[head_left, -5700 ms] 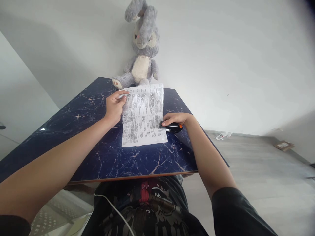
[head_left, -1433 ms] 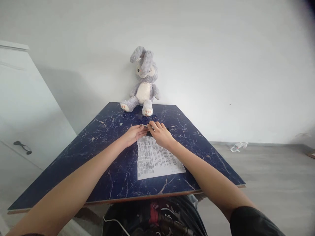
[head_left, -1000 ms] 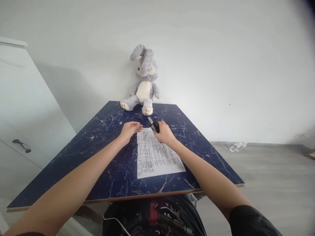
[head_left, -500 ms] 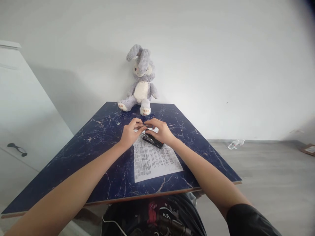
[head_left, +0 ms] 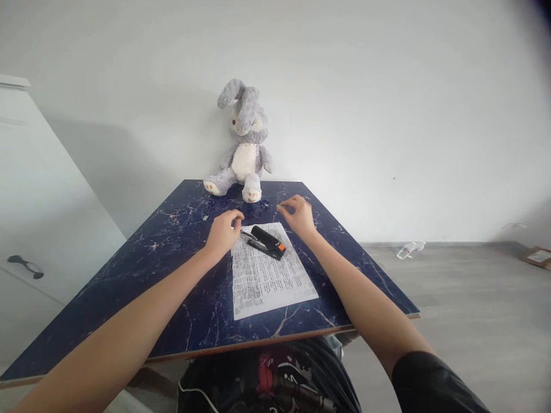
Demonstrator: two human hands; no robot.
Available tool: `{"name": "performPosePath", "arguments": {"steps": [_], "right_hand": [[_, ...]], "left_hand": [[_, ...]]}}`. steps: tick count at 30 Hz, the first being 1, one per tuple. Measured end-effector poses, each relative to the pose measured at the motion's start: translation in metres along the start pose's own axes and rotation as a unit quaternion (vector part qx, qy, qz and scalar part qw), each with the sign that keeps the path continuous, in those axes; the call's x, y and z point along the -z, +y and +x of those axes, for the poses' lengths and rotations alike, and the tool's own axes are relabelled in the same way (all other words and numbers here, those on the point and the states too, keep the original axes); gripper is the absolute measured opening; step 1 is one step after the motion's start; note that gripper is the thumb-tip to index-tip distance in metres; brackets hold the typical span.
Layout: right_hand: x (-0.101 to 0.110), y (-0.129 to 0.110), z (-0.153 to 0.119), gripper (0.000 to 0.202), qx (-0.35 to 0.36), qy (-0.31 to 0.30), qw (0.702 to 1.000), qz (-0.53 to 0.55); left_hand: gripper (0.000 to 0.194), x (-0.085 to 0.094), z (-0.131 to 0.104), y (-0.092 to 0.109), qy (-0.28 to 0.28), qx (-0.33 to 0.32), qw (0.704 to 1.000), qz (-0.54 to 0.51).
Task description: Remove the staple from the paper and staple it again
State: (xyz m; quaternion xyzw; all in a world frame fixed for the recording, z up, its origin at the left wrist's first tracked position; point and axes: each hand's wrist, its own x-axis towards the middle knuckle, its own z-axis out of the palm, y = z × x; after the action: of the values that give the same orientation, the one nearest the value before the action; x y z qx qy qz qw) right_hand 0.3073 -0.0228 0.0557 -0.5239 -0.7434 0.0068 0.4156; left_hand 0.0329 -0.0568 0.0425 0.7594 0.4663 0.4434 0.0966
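Note:
A black stapler (head_left: 267, 241) with an orange end lies on a printed sheet of paper (head_left: 275, 284). Its upper part is raised from the base, and a thin silver metal piece sticks out on its left side. Close to that metal piece is my left hand (head_left: 224, 234), fingers curled and closed; what they hold, if anything, is hidden. My right hand (head_left: 300, 218) is raised to the right of the stapler, apart from it. Its thumb and forefinger are pinched together, and anything between them is too small to make out.
A grey plush rabbit (head_left: 246, 143) sits at the back of the dark blue marbled table (head_left: 189, 304), against the wall. On the left stands a white cabinet (head_left: 47, 189) with a dark handle. Clear plastic (head_left: 410, 249) and a cardboard box (head_left: 539, 258) lie on the floor at right.
My hands were together over the stapler's far end; they have moved apart. The right hand has gone right and slightly up, the left a little left. More of the stapler shows, including its orange end.

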Motion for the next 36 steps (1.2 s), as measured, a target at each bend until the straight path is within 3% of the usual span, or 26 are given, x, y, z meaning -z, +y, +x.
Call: {"name": "performPosePath", "arguments": {"steps": [3, 7, 10, 12, 18, 22, 25, 28, 30, 32, 34, 36], "right_hand": [[0.006, 0.050, 0.007, 0.024, -0.152, -0.037, 0.986, -0.059], [0.004, 0.099, 0.003, 0.019, -0.223, -0.072, 0.970, -0.063], [-0.003, 0.113, 0.001, 0.022, -0.238, -0.077, 0.967, -0.050], [-0.008, 0.116, 0.002, 0.031, -0.234, -0.076, 0.969, -0.034], [-0.021, 0.117, 0.005, 0.051, -0.183, -0.095, 0.978, 0.041], [-0.026, 0.111, 0.006, 0.051, -0.147, -0.093, 0.982, 0.073], [-0.022, 0.102, 0.006, 0.030, -0.126, -0.071, 0.987, 0.075], [-0.015, 0.089, 0.004, 0.024, -0.042, -0.146, 0.982, 0.115], [-0.012, 0.082, 0.002, 0.033, 0.033, -0.245, 0.959, 0.136], [-0.011, 0.076, 0.002, 0.037, 0.068, -0.304, 0.942, 0.123], [-0.012, 0.075, 0.002, 0.037, 0.067, -0.310, 0.943, 0.099], [-0.012, 0.075, 0.003, 0.036, 0.056, -0.297, 0.950, 0.083]], "left_hand": [[0.027, -0.006, 0.004, -0.020, -0.107, 0.024, 0.987, 0.115], [0.033, -0.015, 0.003, -0.034, -0.201, -0.005, 0.977, 0.069], [0.027, -0.017, 0.000, -0.033, -0.225, -0.046, 0.972, 0.043], [0.037, -0.017, -0.001, -0.030, -0.234, -0.064, 0.969, 0.044], [0.039, -0.028, -0.005, -0.022, -0.243, -0.089, 0.963, 0.074], [0.039, -0.043, -0.010, -0.010, -0.236, -0.100, 0.960, 0.116], [0.043, -0.049, -0.013, -0.001, -0.232, -0.106, 0.960, 0.114], [0.038, -0.041, -0.007, -0.001, -0.189, -0.089, 0.976, 0.059], [0.030, -0.027, 0.001, -0.011, -0.132, -0.050, 0.988, 0.057], [0.026, -0.008, 0.009, -0.030, -0.065, 0.005, 0.988, 0.140], [0.030, 0.011, 0.015, -0.054, -0.007, 0.071, 0.965, 0.252], [0.043, 0.026, 0.018, -0.079, 0.013, 0.149, 0.936, 0.319]]}}
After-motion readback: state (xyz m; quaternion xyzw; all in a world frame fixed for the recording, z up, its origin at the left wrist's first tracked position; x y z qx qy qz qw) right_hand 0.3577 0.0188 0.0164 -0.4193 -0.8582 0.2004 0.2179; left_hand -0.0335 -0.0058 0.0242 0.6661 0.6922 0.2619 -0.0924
